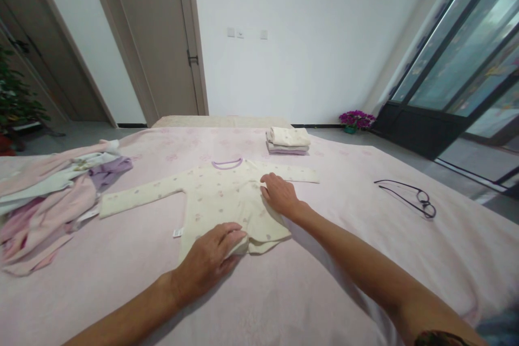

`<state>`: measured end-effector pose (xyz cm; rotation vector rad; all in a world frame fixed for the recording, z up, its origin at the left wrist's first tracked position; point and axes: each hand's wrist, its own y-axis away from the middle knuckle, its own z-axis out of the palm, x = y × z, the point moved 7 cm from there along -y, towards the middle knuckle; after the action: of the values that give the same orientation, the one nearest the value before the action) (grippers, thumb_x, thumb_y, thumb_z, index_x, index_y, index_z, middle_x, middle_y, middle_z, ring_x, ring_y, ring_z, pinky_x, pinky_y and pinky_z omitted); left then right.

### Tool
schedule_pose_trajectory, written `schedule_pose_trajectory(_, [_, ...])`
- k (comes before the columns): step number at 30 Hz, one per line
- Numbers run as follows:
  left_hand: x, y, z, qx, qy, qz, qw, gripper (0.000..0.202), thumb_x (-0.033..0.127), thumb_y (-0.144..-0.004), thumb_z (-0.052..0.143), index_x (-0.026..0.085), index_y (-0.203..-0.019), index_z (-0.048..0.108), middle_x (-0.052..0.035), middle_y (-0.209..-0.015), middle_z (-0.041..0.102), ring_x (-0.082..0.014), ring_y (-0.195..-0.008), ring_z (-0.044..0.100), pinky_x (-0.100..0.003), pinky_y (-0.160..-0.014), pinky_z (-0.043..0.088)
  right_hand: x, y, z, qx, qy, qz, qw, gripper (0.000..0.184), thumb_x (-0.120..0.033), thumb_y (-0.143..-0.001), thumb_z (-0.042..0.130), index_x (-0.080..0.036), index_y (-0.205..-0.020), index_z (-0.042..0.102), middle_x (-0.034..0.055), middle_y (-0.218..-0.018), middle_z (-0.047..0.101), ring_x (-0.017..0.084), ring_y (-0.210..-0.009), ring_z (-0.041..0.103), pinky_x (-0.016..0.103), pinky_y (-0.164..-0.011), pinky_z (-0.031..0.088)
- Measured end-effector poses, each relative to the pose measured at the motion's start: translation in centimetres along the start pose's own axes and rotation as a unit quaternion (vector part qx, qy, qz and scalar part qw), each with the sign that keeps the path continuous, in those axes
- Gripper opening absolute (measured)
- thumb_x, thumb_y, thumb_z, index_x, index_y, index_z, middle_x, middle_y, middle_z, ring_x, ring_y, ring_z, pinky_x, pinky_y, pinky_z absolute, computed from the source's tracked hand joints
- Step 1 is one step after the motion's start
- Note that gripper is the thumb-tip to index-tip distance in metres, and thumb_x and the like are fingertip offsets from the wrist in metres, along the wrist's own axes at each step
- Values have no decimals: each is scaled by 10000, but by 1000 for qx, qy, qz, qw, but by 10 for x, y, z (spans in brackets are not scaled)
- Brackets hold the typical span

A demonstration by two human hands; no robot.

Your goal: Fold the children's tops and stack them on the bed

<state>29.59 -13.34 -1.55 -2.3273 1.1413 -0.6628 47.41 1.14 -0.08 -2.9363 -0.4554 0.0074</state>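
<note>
My left hand (213, 248) is at the bottom hem of the cream shirt (219, 203), fingers curved; I cannot tell whether it pinches cloth. My right hand (280, 193) touches the shirt's right side, fingers bent; its grip is likewise unclear. The shirt lies on the pink sheet (316, 292), sleeves extended, hem creased. Left: clothes pile (60, 200). Beyond: folded stack (287, 140). Right: eyeglasses (421, 200).

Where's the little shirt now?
In the head view, the shirt lies mid-picture on the pink sheet, between the clothes pile at left and the glasses at right.
</note>
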Motion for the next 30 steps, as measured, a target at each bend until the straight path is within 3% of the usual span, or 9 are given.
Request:
schedule_pose_trajectory(5, [-13,31,-18,-61,-54,-8,997,230,110,-925,497,207,-1105,603,-83,-1041,643,-192,-927,630,-313,-805,556,24,46,11,-121,-74,80,987,446,-439,-993,378,-226,-1381,424,95,-1094,714,258,-910,679,326,-729,416])
schedule_pose_trajectory(10, [-20,43,-28,-78,-77,23,994,298,28,-917,406,204,-1059,600,-53,-916,636,-170,-813,604,-269,-733,510,19,72,20,-137,-118,49,982,534,-413,-955,429,-263,-1461,354,78,-1057,726,256,-902,682,308,-709,395])
schedule_pose_trajectory(17, [-35,43,-38,-196,-13,-41,980,339,-13,-838,419,230,-1005,585,-15,-904,622,-147,-790,604,-222,-724,480,34,84,25,-163,-186,35,968,528,-336,-886,512,-295,-1409,448,38,-1014,725,211,-855,668,271,-697,407])
schedule_pose_trajectory(20, [-37,36,-40,-246,-1,-70,967,175,109,-889,520,238,-971,605,0,-884,635,-148,-763,620,-231,-694,466,38,76,14,-165,-164,23,972,426,-372,-918,495,-301,-1334,553,43,-1024,733,229,-920,671,297,-758,437])
schedule_pose_trajectory(22, [-35,22,-38,-252,-8,-71,965,64,210,-925,564,237,-928,622,7,-851,641,-150,-746,627,-235,-669,453,36,61,3,-130,-139,25,981,366,-383,-963,440,-280,-1262,623,62,-1133,718,240,-1039,651,326,-857,448])
schedule_pose_trajectory(25, [-24,-9,-24,-226,-22,-29,973,119,216,-951,541,221,-871,630,0,-812,639,-154,-751,620,-240,-664,454,17,31,-8,-64,-133,-3,989,399,-374,-1002,384,-225,-1296,610,89,-1311,641,231,-1228,563,349,-1008,414])
schedule_pose_trajectory(30, [-4,-45,16,-139,-2,75,988,167,201,-979,481,202,-936,642,-45,-904,665,-162,-842,626,-267,-759,508,-56,-5,15,-71,-140,-204,966,459,-381,-1029,347,-175,-1409,500,124,-1455,518,230,-1373,430,392,-1129,334])
